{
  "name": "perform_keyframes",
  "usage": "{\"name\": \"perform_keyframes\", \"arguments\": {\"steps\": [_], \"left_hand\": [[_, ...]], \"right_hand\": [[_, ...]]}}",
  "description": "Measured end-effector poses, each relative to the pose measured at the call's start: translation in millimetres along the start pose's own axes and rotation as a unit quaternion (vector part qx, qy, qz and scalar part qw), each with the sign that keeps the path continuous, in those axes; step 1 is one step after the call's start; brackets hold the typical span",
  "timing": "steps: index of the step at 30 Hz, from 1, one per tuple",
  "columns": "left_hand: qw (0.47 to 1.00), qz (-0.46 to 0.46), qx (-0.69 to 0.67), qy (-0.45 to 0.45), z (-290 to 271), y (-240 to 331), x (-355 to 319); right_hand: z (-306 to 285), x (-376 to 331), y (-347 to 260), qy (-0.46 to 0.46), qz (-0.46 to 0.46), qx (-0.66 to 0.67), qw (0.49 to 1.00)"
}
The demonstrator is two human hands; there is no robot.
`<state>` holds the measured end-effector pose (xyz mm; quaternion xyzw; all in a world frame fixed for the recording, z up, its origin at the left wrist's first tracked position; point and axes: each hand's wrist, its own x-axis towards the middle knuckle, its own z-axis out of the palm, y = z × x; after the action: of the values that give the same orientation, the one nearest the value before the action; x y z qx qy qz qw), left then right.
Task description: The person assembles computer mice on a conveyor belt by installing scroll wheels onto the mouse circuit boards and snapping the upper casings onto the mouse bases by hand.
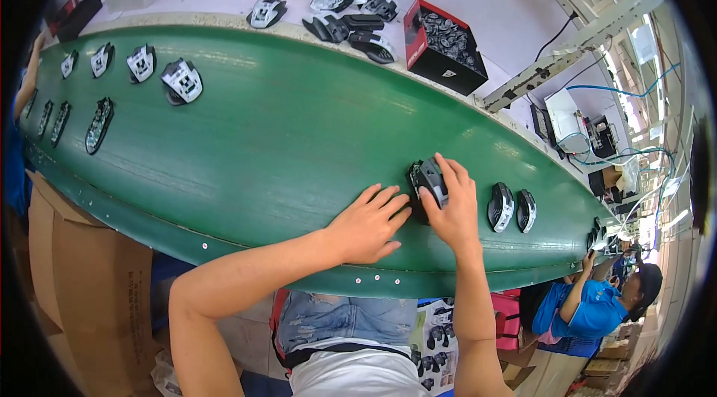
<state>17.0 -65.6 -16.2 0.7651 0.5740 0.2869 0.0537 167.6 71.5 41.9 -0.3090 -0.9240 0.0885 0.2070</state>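
My right hand (452, 203) is closed round a dark grey computer mouse (429, 177) on the green belt, thumb and fingers over its top; its left side shows an uncovered inner part. My left hand (371, 224) lies flat, palm down, on the belt just left of that mouse, fingers spread and pointing toward it. Whether a fingertip touches the mouse, I cannot tell. To the right of my right hand, two black and silver mouse shells (501, 207) stand side by side on the belt.
Mouse top shells (181, 82) and bases with circuit boards (98, 126) line the belt's left part. On the far ledge are loose shells (332, 0) and a red-black box (446, 42) of small parts. A co-worker in blue (594, 307) sits at right; another person's arm (28, 76) reaches in at left.
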Motion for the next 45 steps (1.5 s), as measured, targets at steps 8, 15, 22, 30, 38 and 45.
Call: {"name": "perform_keyframes", "arguments": {"steps": [8, 15, 22, 30, 38, 45], "left_hand": [[0.997, -0.020, 0.008, 0.080, -10.0, -18.2, 9.8], [0.981, -0.128, 0.036, 0.142, -18.3, -56.9, 9.6], [0.980, -0.123, 0.061, 0.140, -15.3, -52.4, 14.9], [0.981, -0.113, 0.052, 0.146, -17.8, -56.1, 10.4], [0.984, -0.090, 0.030, 0.151, -24.9, -57.9, 13.5], [0.971, -0.100, -0.194, 0.097, -32.6, -32.1, 18.8]], "right_hand": [[29.0, -5.0, 12.3, -0.018, 0.007, -0.027, 0.999], [-51.6, 26.5, -9.3, 0.121, -0.035, -0.009, 0.992], [33.9, 22.1, 19.9, -0.080, 0.041, -0.034, 0.995], [6.5, 6.0, 23.3, -0.058, 0.019, 0.074, 0.995], [13.8, -25.2, 31.7, 0.023, 0.067, 0.177, 0.982], [-2.5, -41.4, 29.2, -0.043, 0.285, 0.869, 0.403]]}}
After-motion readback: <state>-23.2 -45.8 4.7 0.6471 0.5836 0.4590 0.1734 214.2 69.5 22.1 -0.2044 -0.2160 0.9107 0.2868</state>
